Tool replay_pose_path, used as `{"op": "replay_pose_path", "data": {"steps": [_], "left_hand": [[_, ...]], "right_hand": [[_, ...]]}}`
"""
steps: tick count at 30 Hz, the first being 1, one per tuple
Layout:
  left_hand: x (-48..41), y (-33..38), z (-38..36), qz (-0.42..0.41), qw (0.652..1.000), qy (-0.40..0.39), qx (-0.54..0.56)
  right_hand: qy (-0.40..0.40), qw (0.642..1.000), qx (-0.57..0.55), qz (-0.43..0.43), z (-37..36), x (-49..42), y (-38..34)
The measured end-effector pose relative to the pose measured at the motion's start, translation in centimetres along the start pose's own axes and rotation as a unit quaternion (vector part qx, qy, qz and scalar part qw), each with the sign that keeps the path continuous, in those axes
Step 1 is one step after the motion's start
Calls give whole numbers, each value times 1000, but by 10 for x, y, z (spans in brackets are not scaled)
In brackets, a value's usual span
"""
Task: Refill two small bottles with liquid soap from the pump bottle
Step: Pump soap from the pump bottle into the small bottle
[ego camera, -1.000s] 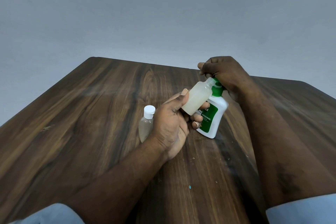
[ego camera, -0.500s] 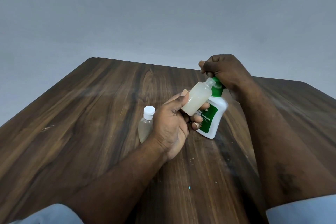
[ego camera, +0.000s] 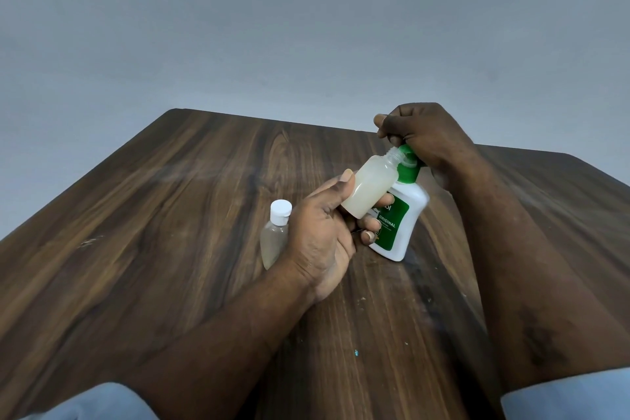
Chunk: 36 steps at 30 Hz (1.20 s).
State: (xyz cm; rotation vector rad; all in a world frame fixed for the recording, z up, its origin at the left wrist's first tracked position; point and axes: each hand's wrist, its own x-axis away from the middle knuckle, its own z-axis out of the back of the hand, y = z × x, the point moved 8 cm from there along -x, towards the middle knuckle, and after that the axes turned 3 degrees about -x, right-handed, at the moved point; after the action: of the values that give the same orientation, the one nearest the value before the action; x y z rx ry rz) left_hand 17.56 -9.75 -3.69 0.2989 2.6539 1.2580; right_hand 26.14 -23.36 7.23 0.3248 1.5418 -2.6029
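Small bottle (ego camera: pixel 370 186): held uncapped and tilted above the desk (ego camera: pixel 170 215), its mouth brought up against the green pump head (ego camera: pixel 409 174) of the pump bottle (ego camera: pixel 402 232).
Spill risk: soap could be sent past the narrow mouth and onto the desk if the neck is allowed to slip off the spout during a press.
Tipping risk: the pump bottle appears to lean on the desk, so a hard or off-centre press could make it skid or topple.
Overflow risk: most of the small bottle looks filled, so further pumping may push soap over the rim.
Look of the small bottle: translucent and rounded, with cloudy pale liquid inside and a bare threaded neck.
Left hand (ego camera: pixel 324 235): wrapped round the small bottle's lower body, with the thumb laid along its side.
Right hand (ego camera: pixel 422 136): curled over the pump head, whose top is hidden beneath it.
Second small bottle (ego camera: pixel 274 235): stood on the desk just beside the left hand, white cap on, partly hidden.
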Motion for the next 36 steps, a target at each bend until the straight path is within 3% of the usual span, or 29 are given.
{"op": "replay_pose_path", "data": {"steps": [36], "left_hand": [[-1,0,-1,-4,1000,-4,1]], "right_hand": [[-15,1000,-12,-11,-5,1,4]]}}
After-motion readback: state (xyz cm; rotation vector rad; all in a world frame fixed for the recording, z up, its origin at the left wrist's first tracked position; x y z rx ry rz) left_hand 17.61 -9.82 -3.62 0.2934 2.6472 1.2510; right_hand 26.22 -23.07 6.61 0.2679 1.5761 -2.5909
